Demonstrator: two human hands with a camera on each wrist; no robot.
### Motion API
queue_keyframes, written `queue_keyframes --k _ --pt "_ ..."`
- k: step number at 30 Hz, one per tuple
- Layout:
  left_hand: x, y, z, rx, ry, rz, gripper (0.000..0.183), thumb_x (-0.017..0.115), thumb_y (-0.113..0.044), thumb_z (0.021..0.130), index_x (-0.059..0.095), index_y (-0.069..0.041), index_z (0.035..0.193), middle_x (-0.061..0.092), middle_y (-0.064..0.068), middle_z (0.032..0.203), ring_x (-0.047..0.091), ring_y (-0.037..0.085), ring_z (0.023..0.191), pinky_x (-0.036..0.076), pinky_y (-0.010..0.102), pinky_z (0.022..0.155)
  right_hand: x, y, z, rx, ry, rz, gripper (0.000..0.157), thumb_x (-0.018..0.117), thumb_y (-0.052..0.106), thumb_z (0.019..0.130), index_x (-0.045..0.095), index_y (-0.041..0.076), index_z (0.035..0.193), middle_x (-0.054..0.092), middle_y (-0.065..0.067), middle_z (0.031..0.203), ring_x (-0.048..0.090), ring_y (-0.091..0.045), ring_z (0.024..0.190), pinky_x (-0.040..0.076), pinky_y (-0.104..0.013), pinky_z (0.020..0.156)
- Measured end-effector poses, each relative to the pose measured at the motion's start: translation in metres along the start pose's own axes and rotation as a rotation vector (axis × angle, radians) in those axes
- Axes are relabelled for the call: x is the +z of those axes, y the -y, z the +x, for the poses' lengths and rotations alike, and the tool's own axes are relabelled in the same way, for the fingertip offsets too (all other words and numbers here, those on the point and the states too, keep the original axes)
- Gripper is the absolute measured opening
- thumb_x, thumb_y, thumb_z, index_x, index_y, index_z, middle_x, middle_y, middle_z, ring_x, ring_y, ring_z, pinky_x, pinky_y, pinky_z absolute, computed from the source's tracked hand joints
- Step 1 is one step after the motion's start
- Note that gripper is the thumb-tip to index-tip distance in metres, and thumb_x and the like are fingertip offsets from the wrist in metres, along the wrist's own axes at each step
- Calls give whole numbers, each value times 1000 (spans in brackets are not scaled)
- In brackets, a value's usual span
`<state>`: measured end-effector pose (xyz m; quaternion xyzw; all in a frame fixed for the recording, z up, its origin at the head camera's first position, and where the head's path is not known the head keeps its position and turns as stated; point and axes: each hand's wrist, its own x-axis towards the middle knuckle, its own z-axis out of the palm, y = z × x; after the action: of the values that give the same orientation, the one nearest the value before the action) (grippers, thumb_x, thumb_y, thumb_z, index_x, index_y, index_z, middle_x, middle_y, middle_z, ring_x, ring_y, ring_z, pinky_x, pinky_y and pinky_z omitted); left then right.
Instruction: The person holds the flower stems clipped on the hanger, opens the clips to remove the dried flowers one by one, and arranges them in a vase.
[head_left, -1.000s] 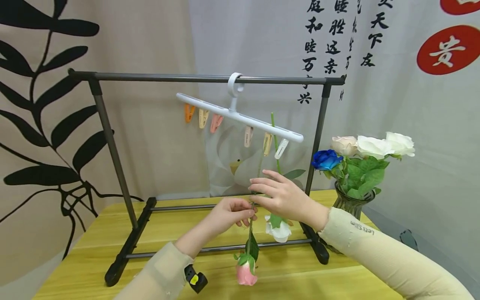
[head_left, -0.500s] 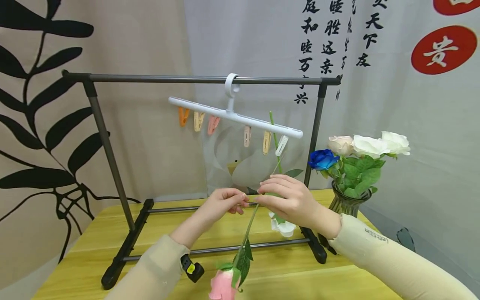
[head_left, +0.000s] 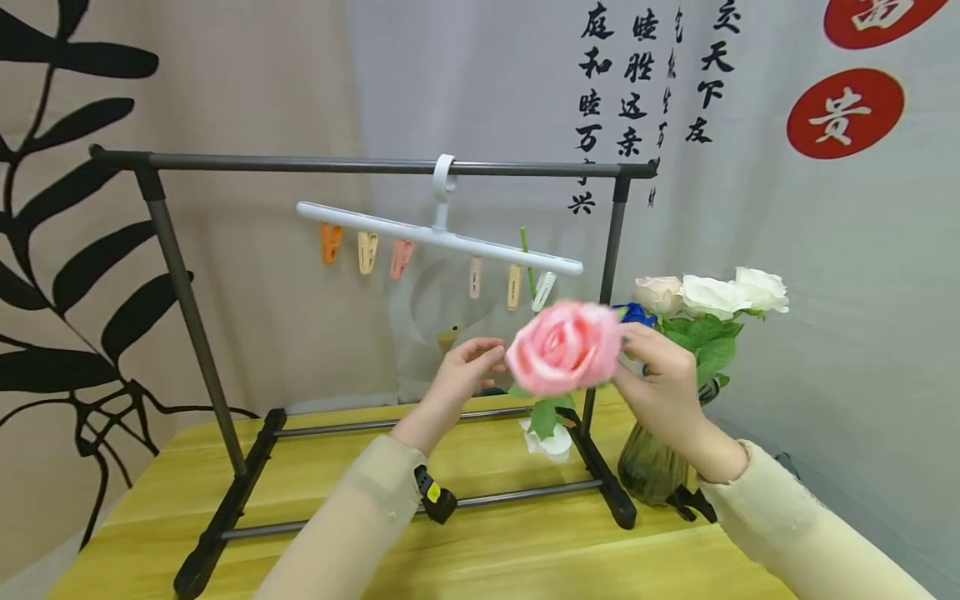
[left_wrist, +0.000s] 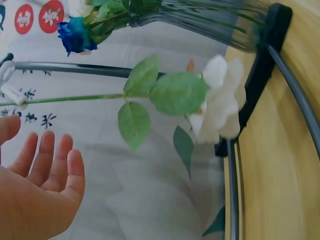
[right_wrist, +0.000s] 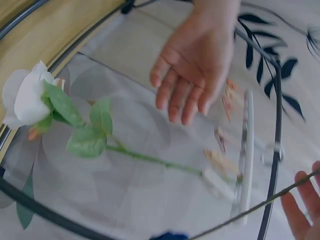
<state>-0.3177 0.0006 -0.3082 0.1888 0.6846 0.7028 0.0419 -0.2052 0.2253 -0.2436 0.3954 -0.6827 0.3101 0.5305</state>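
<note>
My right hand (head_left: 667, 392) holds a pink rose (head_left: 566, 348), its bloom raised toward the head camera. In the right wrist view the rose's thin stem (right_wrist: 240, 215) crosses the fingers. My left hand (head_left: 465, 375) is to the left of the bloom, apart from it; the left wrist view shows its palm bare and fingers loosely extended. Behind the hands, a tilted white hanger (head_left: 405, 229) carries several coloured clips, among them a yellow clip (head_left: 513, 287). From the white clip (head_left: 543, 292) at its right end a white rose (left_wrist: 220, 100) hangs head down.
The hanger hooks over a dark metal rack (head_left: 300, 164) standing on a yellow wooden table (head_left: 525, 550). On the right, a glass vase (head_left: 652, 467) holds white roses (head_left: 712, 296) and a blue rose (head_left: 636, 315), partly hidden by my right hand. A printed curtain hangs behind.
The pink rose, head down before, has swung up so its bloom faces the camera. My left hand has let go of the stem, and my right hand has moved right with it.
</note>
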Motion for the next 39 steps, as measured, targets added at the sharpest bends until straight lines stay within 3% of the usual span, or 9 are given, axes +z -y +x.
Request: queue_keyframes --k 4,7,10,16,24,34,39 --pt "9 1 9 -12 -28 -35 38 62 -28 97 59 -12 131 61 10 124 58 30 110 50 41 87 -23 -8 -6 173 -77 51 5 68 -8 85 71 -9 89 71 -13 92 67 -7 86 53 -18 75" --pt "17 -3 16 5 -45 -27 42 63 -31 96 56 -16 135 59 7 129 57 28 114 49 43 90 -39 -12 -9 288 -116 162 15 62 -25 79 67 -17 91 71 -15 93 69 -12 84 54 -19 73" --pt "24 -10 21 27 -46 -16 48 64 -32 95 52 -18 140 57 3 135 57 23 118 48 42 92 -53 -15 -11 415 -173 256 13 59 -22 84 63 -21 97 72 -11 97 70 -14 84 54 -21 73" --pt "35 -21 24 50 -6 -54 56 62 -27 97 41 -16 147 48 6 144 48 25 129 41 47 102 -70 -23 -13 612 -276 349 17 63 -7 90 65 -16 103 72 -8 96 69 -16 81 55 -23 71" --pt "43 -20 28 28 1 -84 60 61 -25 98 34 -16 151 40 6 150 40 26 135 37 48 105 -77 -37 -22 656 -444 504 22 63 -11 88 59 -25 103 71 -16 89 69 -20 74 56 -30 66" --pt "52 -26 34 -1 5 -66 66 62 -30 96 29 -18 153 38 5 152 39 26 136 38 44 104 -90 -48 -40 776 -512 412 23 65 -7 88 61 -23 105 71 -15 91 69 -19 70 56 -27 62" --pt "51 -29 36 -12 -6 -69 67 62 -29 96 29 -20 153 35 5 153 37 26 136 39 44 104 -90 -54 -50 846 -485 363 24 64 -5 89 61 -20 108 71 -14 95 70 -17 72 56 -25 63"
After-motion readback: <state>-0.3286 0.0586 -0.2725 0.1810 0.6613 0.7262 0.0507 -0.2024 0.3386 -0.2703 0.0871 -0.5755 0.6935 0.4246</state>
